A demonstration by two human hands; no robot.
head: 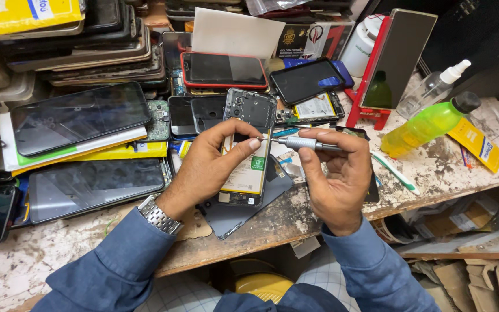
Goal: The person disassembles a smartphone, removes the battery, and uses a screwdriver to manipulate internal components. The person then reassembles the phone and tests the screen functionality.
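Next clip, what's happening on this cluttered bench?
A person is at a worn workbench with an opened smartphone, back cover off and battery exposed. The left hand reaches over the phone, its fingers pinching at the tip of a small metal precision screwdriver, which the right hand holds level above the phone. Stacks of other phones and loose screens crowd the bench to the left and behind, and a green plastic bottle lies to the right.
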